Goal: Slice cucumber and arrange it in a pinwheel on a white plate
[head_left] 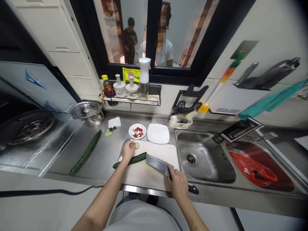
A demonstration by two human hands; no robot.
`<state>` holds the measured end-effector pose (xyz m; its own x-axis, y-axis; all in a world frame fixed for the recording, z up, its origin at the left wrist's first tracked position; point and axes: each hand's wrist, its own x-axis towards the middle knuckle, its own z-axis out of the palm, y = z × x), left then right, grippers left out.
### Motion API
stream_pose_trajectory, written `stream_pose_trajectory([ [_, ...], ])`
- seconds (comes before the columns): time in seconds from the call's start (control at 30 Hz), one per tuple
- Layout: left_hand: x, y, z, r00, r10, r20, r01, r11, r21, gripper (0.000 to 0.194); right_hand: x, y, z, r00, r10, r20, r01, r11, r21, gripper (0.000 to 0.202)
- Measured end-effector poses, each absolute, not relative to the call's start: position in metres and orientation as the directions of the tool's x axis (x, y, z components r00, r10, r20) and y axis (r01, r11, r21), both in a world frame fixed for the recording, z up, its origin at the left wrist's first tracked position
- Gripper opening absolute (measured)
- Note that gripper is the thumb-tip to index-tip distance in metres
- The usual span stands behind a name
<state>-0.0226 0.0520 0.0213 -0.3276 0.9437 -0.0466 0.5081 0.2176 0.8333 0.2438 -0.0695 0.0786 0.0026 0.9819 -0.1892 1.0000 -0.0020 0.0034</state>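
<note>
My right hand (178, 182) is closed round a cleaver, its black handle end (193, 189) showing past the palm. The cleaver's blade (158, 165) rests by the cut end of a dark green cucumber (138, 158), which lies on a white cutting board (154, 178). Over the board's upper left part, my left hand (128, 150) has its fingers pinched together, with the pale edge of a cucumber slice at the fingertips. Touching or just beside those fingers is another round cucumber slice (137, 145). The left forearm passes over the cucumber's left part.
Behind the board stand a plate of red chopped pieces (134, 135) and a white plate (158, 133). Left lie a whole cucumber (86, 153), cucumber scraps (108, 132) and a lidded pot (89, 113). The sink (204, 157) is to the right. Two people show in the window.
</note>
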Motion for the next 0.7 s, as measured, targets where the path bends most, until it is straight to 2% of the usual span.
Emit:
stream_pose_trajectory([
  [0.23,-0.037,0.074,0.002,-0.399,0.913,-0.087,0.623,0.34,0.704,0.01,0.247,-0.068,0.077,-0.002,0.985,-0.175,1.0,-0.003,-0.025,0.045],
  [0.7,-0.037,0.082,0.003,-0.281,0.958,-0.056,0.757,0.257,0.6,0.018,0.246,-0.067,0.082,0.028,0.981,-0.192,0.995,-0.047,-0.091,0.044],
])
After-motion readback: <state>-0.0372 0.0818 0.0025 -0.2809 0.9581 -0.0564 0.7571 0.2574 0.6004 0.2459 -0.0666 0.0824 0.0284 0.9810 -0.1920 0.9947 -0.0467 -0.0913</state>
